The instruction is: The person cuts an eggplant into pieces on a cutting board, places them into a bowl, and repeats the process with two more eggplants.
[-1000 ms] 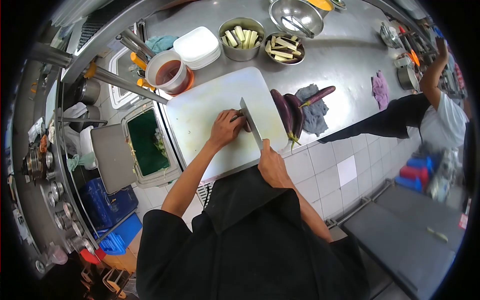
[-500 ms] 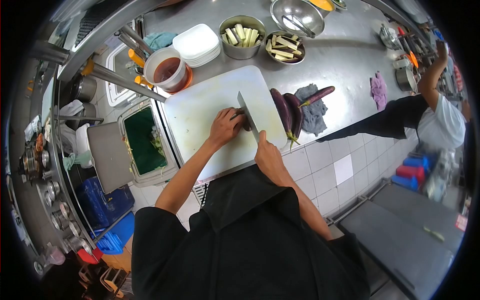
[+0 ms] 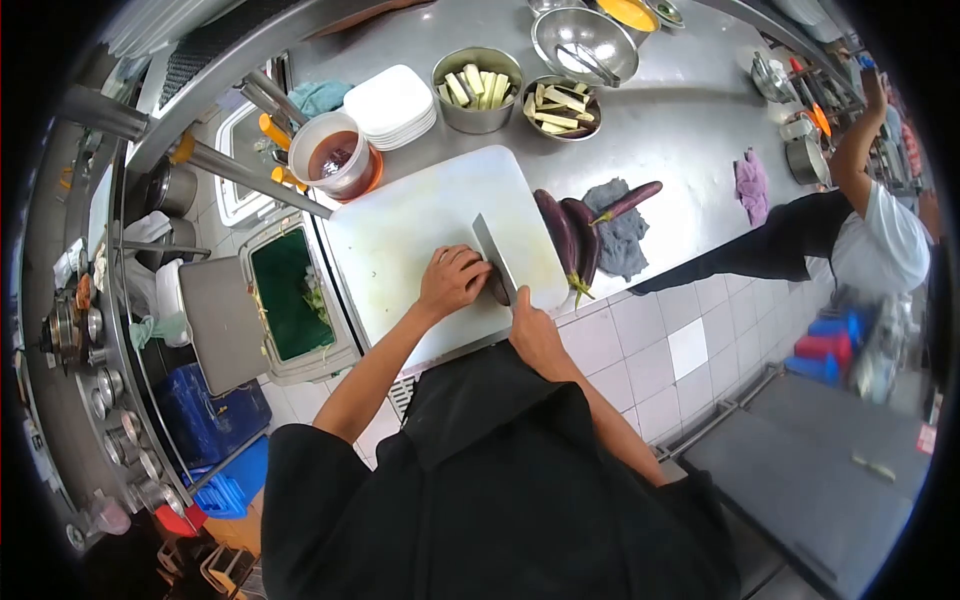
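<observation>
A large white cutting board point(image 3: 385, 260) lies in front of me. My left hand point(image 3: 452, 283) is closed on a dark purple eggplant piece point(image 3: 499, 287) at the board's right part, mostly hidden by the fingers. My right hand point(image 3: 534, 328) grips the handle of a broad knife point(image 3: 492, 252), whose blade stands along the right side of the piece. Whole eggplants point(image 3: 557, 232) lie right of the board, one of them resting on a grey cloth point(image 3: 622, 250). Cut eggplant sticks fill a steel pot point(image 3: 477, 121) and a steel bowl point(image 3: 565, 133) behind the board.
White stacked trays point(image 3: 391, 105) and a tub of reddish liquid point(image 3: 335, 158) stand behind the board. An empty steel bowl point(image 3: 600, 40) is at the back, a purple cloth point(image 3: 751, 187) farther right. A green-lined bin point(image 3: 290, 290) is at left. Another person point(image 3: 880, 245) stands at right.
The view has shifted slightly. My left hand and the knife sit lower on the board, and the eggplant piece shows nearer the board's front edge.
</observation>
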{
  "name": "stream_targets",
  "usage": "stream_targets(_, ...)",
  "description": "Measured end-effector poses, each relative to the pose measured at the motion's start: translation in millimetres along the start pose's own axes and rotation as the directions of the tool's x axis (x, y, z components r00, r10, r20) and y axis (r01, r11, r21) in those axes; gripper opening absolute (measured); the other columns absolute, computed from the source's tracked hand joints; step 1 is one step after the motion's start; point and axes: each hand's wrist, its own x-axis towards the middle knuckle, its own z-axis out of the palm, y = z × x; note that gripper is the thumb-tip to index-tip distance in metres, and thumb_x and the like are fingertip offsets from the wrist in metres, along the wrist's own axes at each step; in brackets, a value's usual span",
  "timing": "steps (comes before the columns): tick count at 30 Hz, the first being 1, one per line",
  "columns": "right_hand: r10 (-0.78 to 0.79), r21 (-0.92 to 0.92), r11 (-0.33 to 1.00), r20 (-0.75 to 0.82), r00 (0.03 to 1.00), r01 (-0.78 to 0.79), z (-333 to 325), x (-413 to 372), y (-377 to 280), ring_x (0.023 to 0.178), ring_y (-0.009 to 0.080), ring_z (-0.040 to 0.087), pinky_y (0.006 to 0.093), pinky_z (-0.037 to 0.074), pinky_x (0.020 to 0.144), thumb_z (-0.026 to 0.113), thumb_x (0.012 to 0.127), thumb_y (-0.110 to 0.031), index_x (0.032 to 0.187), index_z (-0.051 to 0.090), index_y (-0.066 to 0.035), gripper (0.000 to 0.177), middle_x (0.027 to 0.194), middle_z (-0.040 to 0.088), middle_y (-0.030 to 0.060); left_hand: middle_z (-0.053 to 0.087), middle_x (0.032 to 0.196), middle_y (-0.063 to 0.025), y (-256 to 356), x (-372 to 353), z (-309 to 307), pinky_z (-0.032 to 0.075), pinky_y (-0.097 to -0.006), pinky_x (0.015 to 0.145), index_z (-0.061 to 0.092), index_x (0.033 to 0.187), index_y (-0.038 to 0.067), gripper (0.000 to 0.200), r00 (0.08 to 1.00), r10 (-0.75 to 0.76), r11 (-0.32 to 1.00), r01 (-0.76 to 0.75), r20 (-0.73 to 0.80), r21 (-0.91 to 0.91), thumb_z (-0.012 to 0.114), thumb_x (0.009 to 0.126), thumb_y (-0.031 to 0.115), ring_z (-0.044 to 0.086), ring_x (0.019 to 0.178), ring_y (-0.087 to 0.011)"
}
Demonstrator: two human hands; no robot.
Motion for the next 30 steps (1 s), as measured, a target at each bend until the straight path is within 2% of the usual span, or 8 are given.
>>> stream_targets(6,0.006,0.065,0.998,-0.030,1.000,-0.004,7.0,2.8,-11.1,0.070,0.0524,0.063,0.0593,0.051,0.065,0.052,0.083,0.004,0.115,0.035,0.005,0.037,0.074,0.062,0.0323,0.065,0.103,-0.0027,9.5,-5.9,-6.5,0.043,-0.0418,0.090,0.068,0.094,0.015,0.014,0.995,-0.097,0.995,0.098,-0.006,0.032,0.072,0.081,0.013,0.061,0.102,-0.0242)
stream_targets(9,-0.105,0.056,0.992,-0.132,0.986,0.113,12.9,22.2,-16.1,0.070,0.0522,0.063,0.0596,0.050,0.064,0.052,0.084,0.003,0.115,0.035,0.005,0.036,0.072,0.062,0.0323,0.065,0.103,-0.0001,-2.3,-0.7,-4.4,0.041,-0.0413,0.091,0.069,0.094,0.016,0.012,0.993,-0.113,0.991,0.115,-0.034,0.073,0.072,0.082,0.016,0.060,0.102,-0.0220)
stream_targets(12,-0.067,0.045,0.996,-0.086,0.994,0.071,8.1,35.1,-15.8,0.070,0.0525,0.063,0.0603,0.050,0.063,0.051,0.085,0.000,0.119,0.034,0.007,0.039,0.071,0.062,0.0317,0.065,0.105,0.0004,0.7,8.1,-11.0,0.039,-0.0416,0.090,0.069,0.094,0.017,0.012,0.995,-0.102,0.993,0.102,0.001,0.052,0.072,0.083,0.017,0.060,0.102,-0.0219)
stream_targets(16,-0.157,0.076,0.982,-0.173,0.972,0.172,17.7,1.6,0.6,0.067,0.0537,0.060,0.0593,0.046,0.058,0.052,0.082,0.005,0.114,0.033,0.007,0.037,0.066,0.058,0.0330,0.064,0.106,0.0011,5.3,3.0,-11.4,0.038,-0.0428,0.090,0.071,0.092,0.018,0.008,0.992,-0.120,0.988,0.122,-0.029,0.091,0.073,0.084,0.019,0.059,0.101,-0.0206)
stream_targets(18,-0.035,0.080,0.996,-0.078,0.996,0.041,18.2,-27.2,11.4,0.068,0.0545,0.059,0.0604,0.045,0.061,0.052,0.085,0.003,0.114,0.034,0.007,0.035,0.066,0.058,0.0339,0.064,0.106,0.0014,7.9,-2.5,-14.0,0.038,-0.0428,0.090,0.072,0.091,0.019,0.007,0.990,-0.141,0.985,0.143,-0.024,0.095,0.073,0.084,0.020,0.059,0.100,-0.0199)
stream_targets(22,-0.035,0.096,0.995,-0.061,0.998,0.040,10.1,-30.7,23.6,0.067,0.0546,0.060,0.0628,0.046,0.062,0.053,0.085,0.001,0.121,0.032,0.008,0.042,0.069,0.061,0.0327,0.065,0.111,0.0007,-0.2,-25.4,-21.3,0.038,-0.0432,0.092,0.072,0.092,0.019,0.007,0.987,-0.164,0.982,0.163,0.001,0.101,0.073,0.086,0.023,0.060,0.104,-0.0197)
stream_targets(25,-0.120,0.159,0.978,-0.082,0.989,0.132,-10.1,-4.0,16.8,0.066,0.0562,0.056,0.0641,0.042,0.063,0.052,0.092,-0.002,0.111,0.033,0.004,0.028,0.065,0.057,0.0343,0.065,0.113,0.0001,3.6,-26.2,-22.2,0.039,-0.0422,0.093,0.072,0.092,0.018,0.009,0.989,-0.145,0.982,0.146,-0.019,0.120,0.074,0.086,0.023,0.061,0.105,-0.0205)
stream_targets(30,-0.073,0.201,0.975,-0.109,0.991,0.094,-26.9,-10.1,-3.0,0.069,0.0567,0.056,0.0636,0.040,0.064,0.052,0.094,-0.005,0.111,0.032,0.003,0.027,0.066,0.057,0.0362,0.065,0.111,-0.0008,10.7,-15.6,-19.8,0.040,-0.0423,0.095,0.072,0.095,0.018,0.010,0.986,-0.161,0.983,0.165,-0.050,0.085,0.074,0.085,0.020,0.061,0.106,-0.0216)
